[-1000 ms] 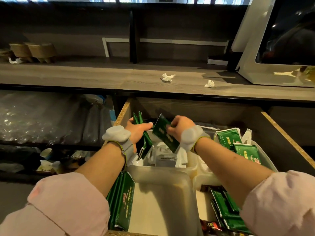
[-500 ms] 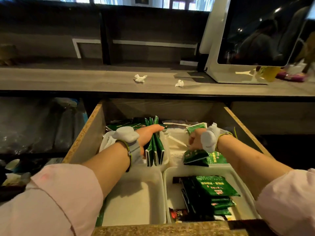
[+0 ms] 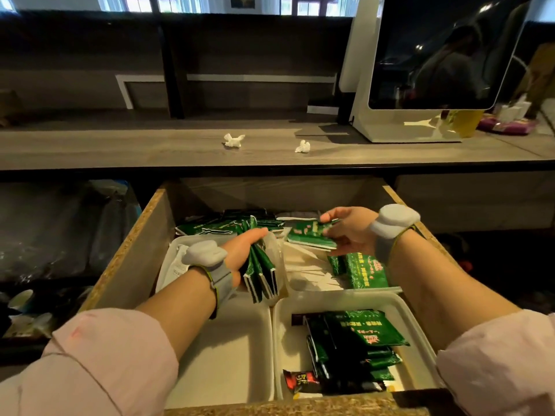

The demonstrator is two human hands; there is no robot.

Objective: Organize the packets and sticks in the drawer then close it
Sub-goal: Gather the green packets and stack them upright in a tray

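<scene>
The wooden drawer (image 3: 126,265) stands pulled out below the counter, holding white plastic trays. My left hand (image 3: 240,250) grips a fanned stack of green packets (image 3: 261,274) over the far left tray (image 3: 168,259). My right hand (image 3: 348,232) holds a flat bundle of green packets (image 3: 309,235) over the far right tray, which holds white sticks (image 3: 306,265) and more green packets (image 3: 363,270). The near right tray (image 3: 420,334) contains a pile of green packets (image 3: 360,340) and a dark red sachet (image 3: 300,381). The near left tray (image 3: 228,355) holds nothing. More green packets (image 3: 210,228) lie at the drawer's back.
Two crumpled white tissues (image 3: 233,140) (image 3: 302,147) lie on the wooden counter (image 3: 120,148) above the drawer. A white screen unit (image 3: 420,85) stands at the back right. An open shelf with plastic-wrapped items (image 3: 60,229) is to the left of the drawer.
My right hand rose from the far right tray and now holds a bundle of green packets out flat. My left hand still grips its stack. The view shifted slightly left.
</scene>
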